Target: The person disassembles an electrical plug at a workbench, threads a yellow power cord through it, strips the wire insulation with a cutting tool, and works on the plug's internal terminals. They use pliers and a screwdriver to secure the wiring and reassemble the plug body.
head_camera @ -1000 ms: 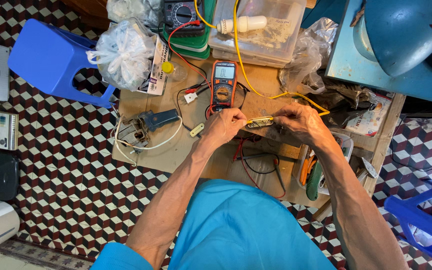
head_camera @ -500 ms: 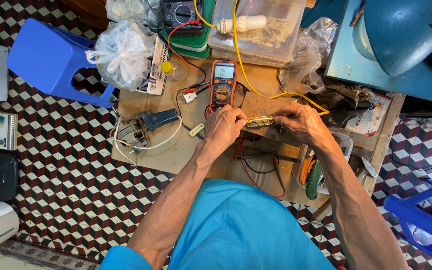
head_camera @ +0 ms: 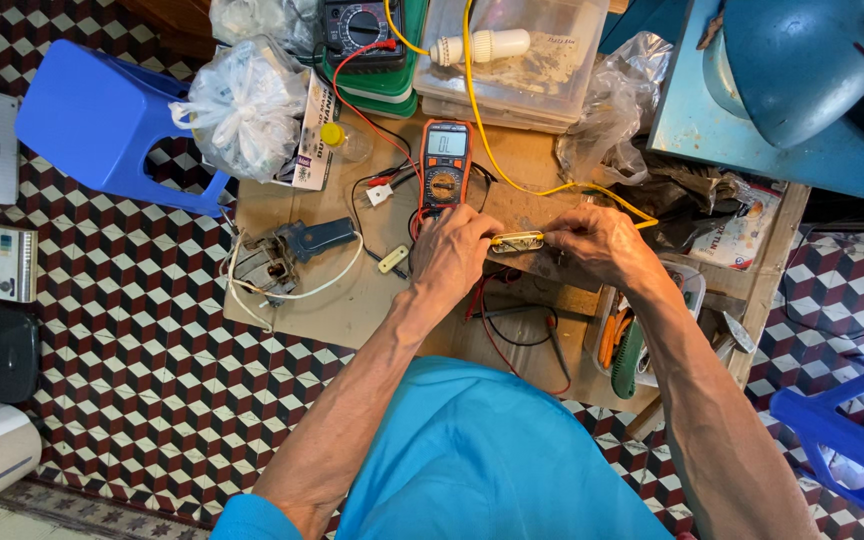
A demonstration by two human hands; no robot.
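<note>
Just below the orange multimeter [head_camera: 445, 163], which lies face up near the middle of the wooden worktable [head_camera: 352, 310], both of the person's hands meet on a small, pale, oblong part [head_camera: 517, 241]. The left hand [head_camera: 455, 255] sits directly under the multimeter, its fingers curled down together over the part's left end, while the right hand [head_camera: 597, 240] lies to the lower right of the multimeter with its fingers pinched on the part's right end; whether either hand also holds a probe cannot be told. A yellow wire [head_camera: 512, 185] runs from the top of the table, past the multimeter's right side, and ends near the right hand. Red and black leads [head_camera: 497, 330] trail from under the left hand, below the multimeter, toward the table's near edge. Left of the multimeter lie a small white connector [head_camera: 379, 193] and, farther left, a blue-grey tool with a white cord [head_camera: 297, 255]. Above the multimeter stands a clear plastic tub [head_camera: 542, 70] with a white bulb [head_camera: 480, 46] on it, and up and to the left of the multimeter a second, dark meter [head_camera: 360, 28] rests on green containers. A knotted white plastic bag [head_camera: 242, 110] sits well to the upper left of the multimeter, beside a blue plastic stool [head_camera: 102, 120] on the chequered floor.
</note>
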